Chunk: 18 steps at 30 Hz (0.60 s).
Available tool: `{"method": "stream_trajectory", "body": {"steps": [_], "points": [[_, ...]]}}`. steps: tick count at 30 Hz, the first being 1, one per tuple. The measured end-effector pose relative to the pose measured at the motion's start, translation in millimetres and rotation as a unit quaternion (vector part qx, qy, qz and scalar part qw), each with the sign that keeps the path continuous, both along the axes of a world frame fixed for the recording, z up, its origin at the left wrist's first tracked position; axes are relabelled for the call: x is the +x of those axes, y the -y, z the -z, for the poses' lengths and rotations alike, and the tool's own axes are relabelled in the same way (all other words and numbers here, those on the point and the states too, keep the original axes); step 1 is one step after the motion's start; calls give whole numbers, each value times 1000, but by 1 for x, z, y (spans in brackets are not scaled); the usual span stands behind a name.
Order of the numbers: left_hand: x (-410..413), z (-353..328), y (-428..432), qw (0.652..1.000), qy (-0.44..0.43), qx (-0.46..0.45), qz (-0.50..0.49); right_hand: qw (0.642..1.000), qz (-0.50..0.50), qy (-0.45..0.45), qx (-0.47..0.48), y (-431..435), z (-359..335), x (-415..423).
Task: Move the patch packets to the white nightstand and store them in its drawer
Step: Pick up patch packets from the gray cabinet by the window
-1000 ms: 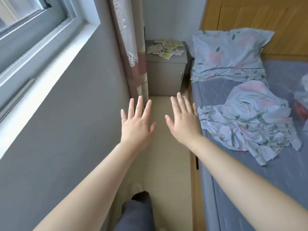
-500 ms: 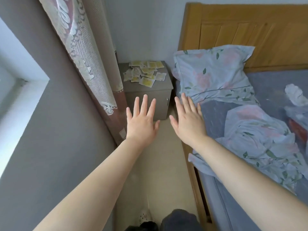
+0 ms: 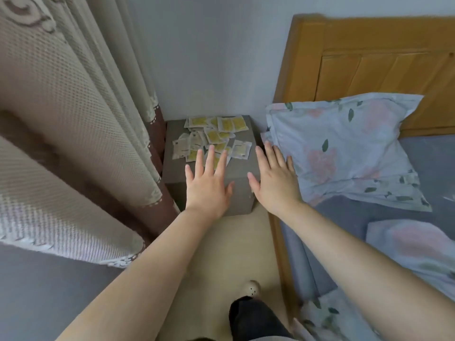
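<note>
**Ahead of both palms, on the grey cabinet top: a loose heap of packets**

Just beyond the left hand [image 3: 208,187], the patch packets [image 3: 215,135] are lying in a scattered heap. They are sitting on top of a grey bedside cabinet [image 3: 240,168], which is standing in the corner between the curtain [image 3: 73,114] and the bed [image 3: 344,217].

Both hands are hovering palm-down with fingers straight and spread wide, holding nothing. The left hand is sitting directly in line with the heap. Its longest fingers [image 3: 211,158] are overlapping the nearest packets in this view. Whether they are touching the paper or hanging just above it, I cannot tell.

The right hand [image 3: 274,184] is hovering further right. Its fingertips are pointing at the cabinet's right edge beside the pillow [image 3: 344,143], so only the packet at the heap's right fringe is lying close to it. The left hand is looking like the nearer one for a first gather.

The heap is spreading from the cabinet's back edge toward its front left. The packets are lying at all angles, so no single long axis is offering itself. A sweep or pinch from the near side is seeming the likeliest approach.

Each packet is showing as a small flat rectangle, white at the border with a yellow middle, and many are overlapping. The white nightstand named in the task is not showing in this view.
</note>
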<state>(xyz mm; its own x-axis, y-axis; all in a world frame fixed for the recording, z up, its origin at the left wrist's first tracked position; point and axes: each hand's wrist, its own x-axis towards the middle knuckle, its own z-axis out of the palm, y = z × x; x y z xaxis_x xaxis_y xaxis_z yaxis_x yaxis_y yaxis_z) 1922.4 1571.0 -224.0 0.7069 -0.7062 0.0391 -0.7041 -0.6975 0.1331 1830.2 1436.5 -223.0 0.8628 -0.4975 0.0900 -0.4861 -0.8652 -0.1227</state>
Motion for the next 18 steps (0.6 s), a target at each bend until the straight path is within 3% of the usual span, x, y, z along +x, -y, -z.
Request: {"method": "stream_trajectory", "body": {"steps": [9, 18], "points": [[138, 49, 81, 991, -114, 7, -72, 996, -38, -68, 47, 95, 42, 137], [272, 142, 135, 965, -233, 0, -119, 985, -10, -138, 103, 143, 122, 274]]}}
